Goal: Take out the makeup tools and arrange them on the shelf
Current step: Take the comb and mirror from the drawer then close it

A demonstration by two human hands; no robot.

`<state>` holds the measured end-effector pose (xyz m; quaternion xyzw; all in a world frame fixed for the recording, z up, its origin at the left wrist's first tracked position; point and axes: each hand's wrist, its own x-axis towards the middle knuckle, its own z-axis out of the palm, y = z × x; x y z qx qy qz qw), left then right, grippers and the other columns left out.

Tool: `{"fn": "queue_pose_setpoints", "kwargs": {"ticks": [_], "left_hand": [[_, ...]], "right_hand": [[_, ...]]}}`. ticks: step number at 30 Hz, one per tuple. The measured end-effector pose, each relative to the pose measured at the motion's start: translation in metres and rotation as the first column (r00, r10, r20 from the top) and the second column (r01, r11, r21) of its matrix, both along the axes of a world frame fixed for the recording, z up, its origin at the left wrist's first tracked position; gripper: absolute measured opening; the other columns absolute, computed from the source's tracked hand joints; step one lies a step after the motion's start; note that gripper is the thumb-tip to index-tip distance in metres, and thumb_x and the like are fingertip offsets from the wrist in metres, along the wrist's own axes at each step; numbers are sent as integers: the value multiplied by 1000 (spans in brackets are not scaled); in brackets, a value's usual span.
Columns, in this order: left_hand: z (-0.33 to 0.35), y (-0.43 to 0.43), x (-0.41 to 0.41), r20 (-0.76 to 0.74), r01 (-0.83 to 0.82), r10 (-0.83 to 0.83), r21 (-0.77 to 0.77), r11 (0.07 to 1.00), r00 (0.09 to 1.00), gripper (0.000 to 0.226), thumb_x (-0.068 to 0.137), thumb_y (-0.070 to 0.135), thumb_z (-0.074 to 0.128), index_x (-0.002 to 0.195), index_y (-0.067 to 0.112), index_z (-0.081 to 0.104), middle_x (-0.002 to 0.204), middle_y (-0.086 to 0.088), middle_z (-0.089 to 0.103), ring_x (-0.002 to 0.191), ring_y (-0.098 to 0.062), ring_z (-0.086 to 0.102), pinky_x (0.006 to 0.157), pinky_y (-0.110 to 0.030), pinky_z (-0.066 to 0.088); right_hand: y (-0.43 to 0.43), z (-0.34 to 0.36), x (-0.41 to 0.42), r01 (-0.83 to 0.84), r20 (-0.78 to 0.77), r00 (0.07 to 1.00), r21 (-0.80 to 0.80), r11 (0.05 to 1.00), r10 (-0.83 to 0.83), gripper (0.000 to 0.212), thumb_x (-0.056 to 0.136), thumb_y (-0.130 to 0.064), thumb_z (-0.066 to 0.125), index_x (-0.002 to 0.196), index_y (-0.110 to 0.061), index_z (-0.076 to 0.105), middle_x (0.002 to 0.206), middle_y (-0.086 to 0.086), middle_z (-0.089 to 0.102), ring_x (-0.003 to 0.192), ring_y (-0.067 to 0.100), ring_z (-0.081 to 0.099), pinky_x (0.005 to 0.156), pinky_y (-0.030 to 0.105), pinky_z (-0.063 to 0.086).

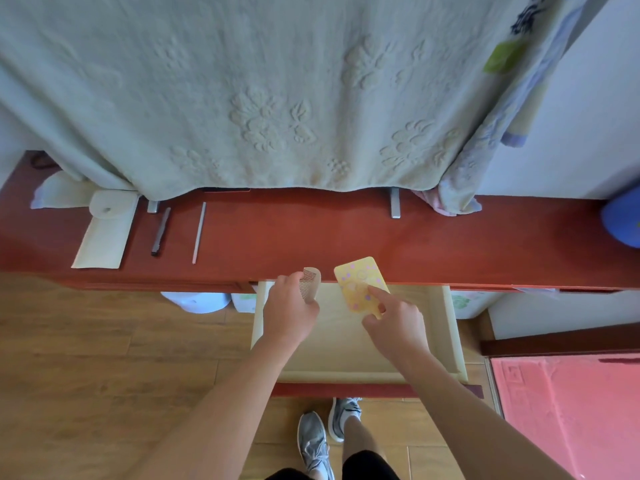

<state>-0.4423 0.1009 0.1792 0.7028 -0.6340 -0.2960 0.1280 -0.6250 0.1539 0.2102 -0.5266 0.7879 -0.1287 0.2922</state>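
My left hand (289,311) grips a small tan comb (311,280) above the open drawer (453,327), at the front edge of the red-brown shelf (311,233). My right hand (394,320) holds a flat yellow case with pink dots (358,277), index finger stretched across its face, thumb under its near edge. The case reaches partly over the shelf edge. On the shelf's left part lie a pale fabric pouch (105,230), a dark pen-like tool (161,232) and a thin pale stick (199,233), side by side.
A pale green embossed blanket (259,91) hangs over the back of the shelf, with two metal feet (394,202) showing beneath. A blue round object (623,220) sits at the far right. A pink mat (568,410) lies on the wood floor to the right; my feet stand below the drawer.
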Motion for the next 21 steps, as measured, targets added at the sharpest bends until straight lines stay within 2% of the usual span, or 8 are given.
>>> {"fn": "queue_pose_setpoints", "kwargs": {"ticks": [4,8,18,21], "left_hand": [[3,-26,-10,-9,-16,16,-16,1000,1000,57,82,19,68,136,16,52,119,-4,55,110,-25,55,88,-39,50],[0,-57,-21,21,-28,28,-20,999,999,62,81,28,74,137,16,51,119,-4,56,110,-25,56,91,-38,49],[-13,-107,-57,22,-38,38,-16,999,999,56,81,32,75,130,12,55,111,-3,55,104,-25,59,86,-38,51],[-13,-117,-63,61,-53,53,-6,999,997,54,81,36,75,126,12,57,109,-2,53,101,-25,60,82,-37,52]], "right_hand": [[-35,-3,-7,28,-4,1000,-45,999,-28,60,77,-20,60,135,-32,53,99,-1,59,83,19,56,69,26,42],[-67,-13,-13,56,13,998,-56,997,-55,59,79,-19,59,136,-32,52,95,-1,57,80,18,53,70,25,40],[-126,-30,-33,74,-14,997,-8,997,-74,56,81,-19,56,135,-31,51,96,4,55,84,23,56,76,30,47],[-139,-32,-34,60,-22,998,-8,998,-60,55,81,-18,56,135,-27,52,99,5,57,86,24,58,76,30,47]]}}
